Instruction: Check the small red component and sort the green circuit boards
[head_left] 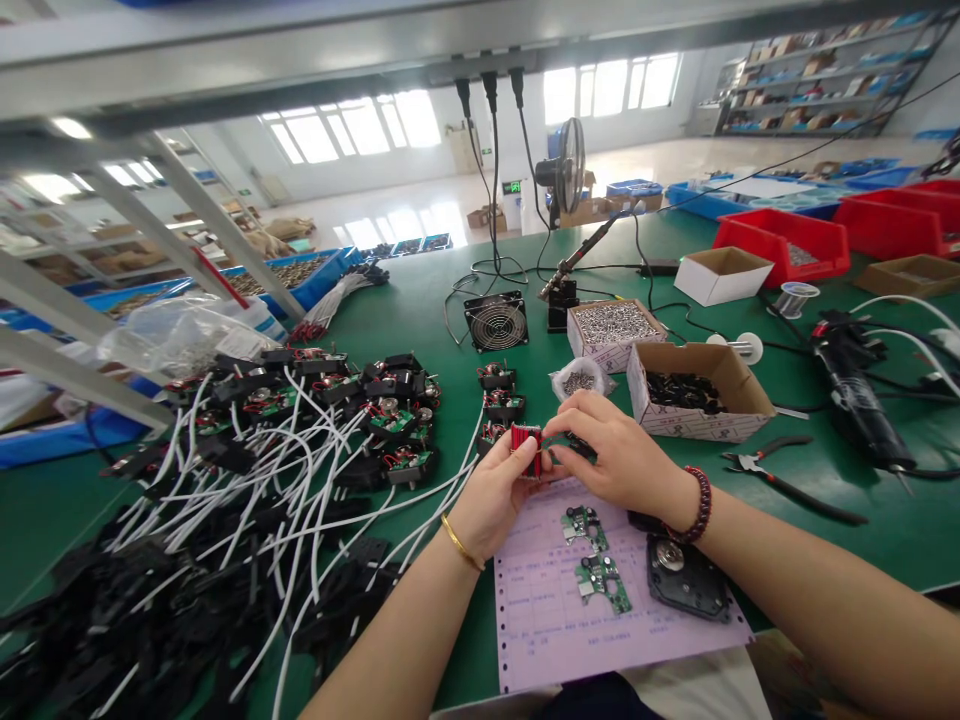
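My left hand (499, 490) is closed on a small bundle of red and dark wires (527, 448), its thumb across the front. Fingertips of my right hand (607, 450) pinch at the bundle's right side, where thin wire ends show; the exact grip is partly hidden. Below both hands lies a pink printed sheet (540, 640) with two green circuit boards (604, 582) on it. A black round-cornered housing (686, 578) rests at the sheet's right edge, under my right wrist. Just beyond my left hand, several small black assemblies (502, 405) with red wires stand in a column.
Black assemblies with white cables (277, 500) are heaped at left. Beyond my hands are a screw bag (581, 382), a box of black parts (705, 390), a screw box (615, 325), a soldering iron (581, 250) and a small fan (496, 322). Pliers (780, 480) and an electric screwdriver (859, 395) lie right.
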